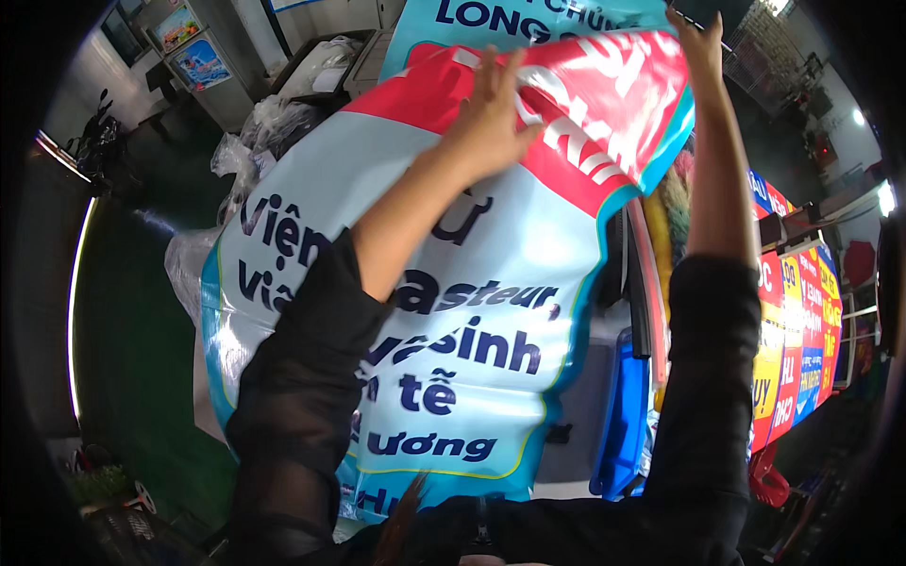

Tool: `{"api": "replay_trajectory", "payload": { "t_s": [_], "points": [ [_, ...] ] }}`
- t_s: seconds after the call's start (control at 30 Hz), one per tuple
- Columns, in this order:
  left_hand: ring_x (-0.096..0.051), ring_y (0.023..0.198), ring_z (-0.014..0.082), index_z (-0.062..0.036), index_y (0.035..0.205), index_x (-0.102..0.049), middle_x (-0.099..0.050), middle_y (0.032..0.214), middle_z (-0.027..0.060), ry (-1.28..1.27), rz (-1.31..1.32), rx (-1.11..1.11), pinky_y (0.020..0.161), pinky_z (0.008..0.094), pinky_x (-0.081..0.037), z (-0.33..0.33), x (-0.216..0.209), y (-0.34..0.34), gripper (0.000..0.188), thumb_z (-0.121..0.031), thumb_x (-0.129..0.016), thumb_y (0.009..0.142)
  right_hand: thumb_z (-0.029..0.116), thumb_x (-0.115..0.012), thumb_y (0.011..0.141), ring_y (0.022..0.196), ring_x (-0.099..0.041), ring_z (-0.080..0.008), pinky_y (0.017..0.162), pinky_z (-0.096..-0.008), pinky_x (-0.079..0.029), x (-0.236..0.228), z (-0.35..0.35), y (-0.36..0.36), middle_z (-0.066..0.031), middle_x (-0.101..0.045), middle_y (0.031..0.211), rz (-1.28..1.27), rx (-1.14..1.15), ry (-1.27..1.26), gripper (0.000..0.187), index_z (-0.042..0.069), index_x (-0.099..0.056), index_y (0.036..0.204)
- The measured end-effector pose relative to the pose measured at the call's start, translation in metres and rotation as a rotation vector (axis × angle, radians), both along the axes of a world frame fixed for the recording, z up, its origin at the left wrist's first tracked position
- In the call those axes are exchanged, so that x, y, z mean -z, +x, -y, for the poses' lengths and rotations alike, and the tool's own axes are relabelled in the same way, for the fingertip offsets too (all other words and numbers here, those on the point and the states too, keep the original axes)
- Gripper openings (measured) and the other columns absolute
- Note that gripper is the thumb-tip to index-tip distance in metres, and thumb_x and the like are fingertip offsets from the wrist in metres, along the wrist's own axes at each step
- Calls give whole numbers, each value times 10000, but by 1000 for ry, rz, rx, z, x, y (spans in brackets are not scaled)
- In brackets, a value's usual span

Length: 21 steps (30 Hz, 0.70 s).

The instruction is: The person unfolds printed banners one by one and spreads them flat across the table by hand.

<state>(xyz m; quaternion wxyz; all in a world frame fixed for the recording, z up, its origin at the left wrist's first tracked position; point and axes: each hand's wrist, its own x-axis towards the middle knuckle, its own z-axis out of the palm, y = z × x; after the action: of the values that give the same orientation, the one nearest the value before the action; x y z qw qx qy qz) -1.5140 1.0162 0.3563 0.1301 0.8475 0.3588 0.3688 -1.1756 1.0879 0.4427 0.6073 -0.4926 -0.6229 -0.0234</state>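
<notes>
A large glossy vinyl banner (528, 245) lies before me, pale blue with dark lettering, a teal border and a red band (415, 90) at its far end. Folds and ripples bend the red part, which is raised toward the right. My left hand (486, 118) is on this red part near its middle, fingers spread. At the banner's far right corner is my right hand (700, 47), its thumb and visible fingers apart, beside the edge. Beneath the far end shows another teal printed sheet (401, 47).
Clear plastic bags (250, 151) lie left of the banner. A blue plastic bin (623, 415) stands to its right, near dark and red long strips (642, 292). Colourful printed panels (797, 321) occupy the right side. A fridge-like cabinet (193, 71) and a motorbike (99, 141) stand far left.
</notes>
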Motion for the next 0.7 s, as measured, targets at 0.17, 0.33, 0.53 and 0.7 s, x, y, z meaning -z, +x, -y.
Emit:
{"api": "replay_trajectory", "payload": {
  "t_s": [0.17,0.33,0.53,0.7],
  "points": [
    [-213,1263,327,-24,1310,-199,-231,1342,206,-21,123,39,1016,370,-221,94,17,-66,665,-132,-578,775,96,-623,721,1138,-379,-354,954,-375,-305,168,159,-98,-249,-375,1221,53,408,130,625,-40,-297,1236],
    [-381,1153,265,-6,1249,-328,-391,1249,166,-79,263,-346,967,329,-282,182,32,-206,520,-85,-559,790,27,-552,734,1085,-416,-333,903,-380,-348,268,387,-242,-175,-425,1165,1,338,-535,513,27,-362,1211],
    [-444,1072,322,-3,1160,-434,-457,1162,192,27,25,-794,919,366,-339,283,81,-415,403,-94,-539,781,254,-613,738,976,-473,-385,830,-431,-392,336,566,-288,-219,-480,1055,-94,525,-1251,503,37,-395,1136],
    [-441,1050,370,38,1096,-453,-471,1113,229,-154,-225,-1227,897,412,-355,364,190,-562,425,-118,-563,717,454,-686,641,961,-517,-388,796,-442,-428,346,594,-292,-245,-527,1021,-55,694,-1473,703,4,-410,1104]
  ]
}}
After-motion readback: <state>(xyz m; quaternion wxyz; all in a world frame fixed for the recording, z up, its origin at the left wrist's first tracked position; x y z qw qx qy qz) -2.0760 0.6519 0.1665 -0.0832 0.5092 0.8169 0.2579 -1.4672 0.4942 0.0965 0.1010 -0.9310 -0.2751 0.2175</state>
